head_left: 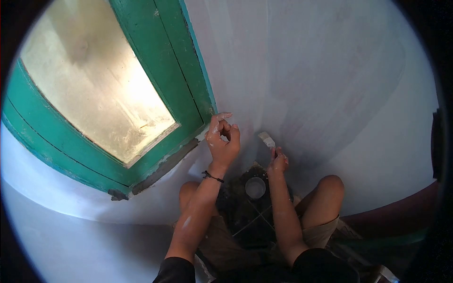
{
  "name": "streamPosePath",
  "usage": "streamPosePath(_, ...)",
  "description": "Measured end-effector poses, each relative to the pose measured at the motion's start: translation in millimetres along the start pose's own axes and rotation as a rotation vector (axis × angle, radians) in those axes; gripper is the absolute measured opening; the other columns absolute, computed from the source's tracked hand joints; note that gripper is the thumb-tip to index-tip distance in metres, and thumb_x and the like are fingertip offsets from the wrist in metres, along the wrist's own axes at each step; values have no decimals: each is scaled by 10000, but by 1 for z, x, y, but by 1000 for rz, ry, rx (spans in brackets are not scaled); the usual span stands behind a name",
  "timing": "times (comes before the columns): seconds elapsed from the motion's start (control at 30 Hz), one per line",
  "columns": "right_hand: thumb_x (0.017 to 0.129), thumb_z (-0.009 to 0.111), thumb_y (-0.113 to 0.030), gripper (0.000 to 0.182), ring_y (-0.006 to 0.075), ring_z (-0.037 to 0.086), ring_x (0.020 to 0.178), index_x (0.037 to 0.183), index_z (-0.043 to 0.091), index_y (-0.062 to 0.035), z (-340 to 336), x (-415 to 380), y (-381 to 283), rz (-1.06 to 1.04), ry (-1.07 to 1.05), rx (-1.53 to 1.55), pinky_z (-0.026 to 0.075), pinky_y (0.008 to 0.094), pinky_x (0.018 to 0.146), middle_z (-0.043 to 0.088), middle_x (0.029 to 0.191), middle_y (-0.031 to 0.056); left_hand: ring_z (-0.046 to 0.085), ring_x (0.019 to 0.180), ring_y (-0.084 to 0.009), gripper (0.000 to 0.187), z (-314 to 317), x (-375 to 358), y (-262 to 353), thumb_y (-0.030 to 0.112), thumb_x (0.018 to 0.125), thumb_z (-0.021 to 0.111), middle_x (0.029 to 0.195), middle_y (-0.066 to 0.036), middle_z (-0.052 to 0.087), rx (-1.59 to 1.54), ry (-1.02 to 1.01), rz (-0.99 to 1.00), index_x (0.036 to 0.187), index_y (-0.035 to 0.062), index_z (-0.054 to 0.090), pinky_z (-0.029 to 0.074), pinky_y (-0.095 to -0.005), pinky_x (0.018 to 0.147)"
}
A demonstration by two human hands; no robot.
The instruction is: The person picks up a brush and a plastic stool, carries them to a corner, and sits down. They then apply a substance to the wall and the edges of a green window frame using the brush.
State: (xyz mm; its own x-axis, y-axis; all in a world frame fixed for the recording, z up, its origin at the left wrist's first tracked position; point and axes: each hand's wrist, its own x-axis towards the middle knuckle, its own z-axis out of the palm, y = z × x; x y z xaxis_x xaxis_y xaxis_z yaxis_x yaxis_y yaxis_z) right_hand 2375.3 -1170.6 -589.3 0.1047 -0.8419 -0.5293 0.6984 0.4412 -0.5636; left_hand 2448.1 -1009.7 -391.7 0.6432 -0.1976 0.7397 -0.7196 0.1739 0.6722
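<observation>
My right hand is wrapped round the handle of a flat paintbrush, whose pale bristles point up and left, close to the white wall. White smears mark the hand. My left hand, also spotted with white, is raised beside the lower corner of the green window frame. Its index finger stretches out to the right, the other fingers are loosely bent, and nothing shows in it. Below and between my hands, a small round container with greyish-white contents stands on the dark tiles.
Bright frosted glass fills the green frame. Under the frame runs a strip of rough grey mortar. My bent knees rise on both sides of the dark tiled floor. A dark red band lines the wall's base at right.
</observation>
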Motion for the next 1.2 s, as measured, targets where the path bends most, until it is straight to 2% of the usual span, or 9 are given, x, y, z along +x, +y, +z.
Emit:
streamPosePath(0.1, 932, 728, 30, 187, 292, 717, 906, 1015, 564, 61, -10, 14, 10, 33, -92, -6, 680, 340, 849, 662, 1065, 199, 483, 533, -73, 269, -1, 0, -1, -26, 860, 651, 613, 0, 487, 11, -1, 10, 1119, 43, 628, 412, -248, 528)
streamPosePath(0.43, 880, 732, 83, 206, 272, 704, 902, 996, 565, 46, -6, 13, 21, -16, -60, -85, 654, 390, 892, 661, 1023, 176, 480, 534, -70, 254, -4, 2, 1, -23, 860, 650, 592, 2, 477, 42, 10, 41, 1106, 38, 634, 405, -242, 529)
streamPosePath(0.5, 868, 719, 99, 202, 275, 700, 898, 967, 552, 41, 15, 17, 22, -3, -87, -213, 646, 398, 892, 651, 1020, 166, 477, 533, -67, 249, -5, 3, 3, -22, 862, 650, 592, 6, 475, 15, 7, 25, 1103, 38, 635, 403, -240, 530)
streamPosePath(0.67, 875, 695, 93, 210, 280, 684, 928, 879, 502, 12, 111, -51, -31, -41, -227, -23, 639, 388, 903, 620, 1027, 162, 475, 532, -62, 250, -2, 3, 0, -21, 862, 653, 599, 10, 477, -18, 12, 11, 1104, 39, 636, 402, -239, 532)
streamPosePath(0.8, 884, 688, 115, 205, 291, 689, 932, 880, 513, 9, 177, -95, -82, -157, -441, 169, 634, 384, 921, 619, 1011, 169, 480, 534, -64, 253, -3, 5, 3, -24, 863, 653, 606, 10, 481, -4, 1, 11, 1107, 39, 635, 406, -238, 536)
streamPosePath(0.87, 889, 735, 77, 224, 300, 707, 931, 881, 523, 7, 210, -132, -126, -309, -681, 258, 629, 391, 935, 643, 1005, 173, 483, 533, -66, 253, -3, 3, 3, -25, 863, 652, 608, 10, 483, 2, -2, 12, 1107, 40, 635, 407, -239, 537)
streamPosePath(0.97, 893, 771, 33, 241, 305, 722, 933, 892, 531, 7, 228, -151, -147, -645, -790, 231, 619, 405, 956, 669, 996, 182, 485, 532, -69, 251, -4, 5, 3, -25, 862, 651, 607, 10, 484, 10, 3, 28, 1103, 43, 636, 406, -243, 536)
streamPosePath(1.13, 875, 805, 14, 288, 307, 726, 912, 904, 519, -3, 210, -95, -105, -501, -749, 220, 617, 409, 955, 681, 973, 178, 483, 530, -69, 245, -6, 5, 4, -19, 860, 653, 598, 7, 480, 12, 15, 23, 1095, 48, 637, 398, -247, 533)
streamPosePath(1.2, 863, 810, 24, 299, 310, 726, 901, 903, 516, -10, 180, -72, -74, -418, -658, 199, 619, 411, 947, 684, 961, 176, 468, 614, -49, 215, -9, 4, 7, -15, 892, 653, 667, 20, 481, 9, -6, -9, 1101, 32, 643, 416, -225, 573)
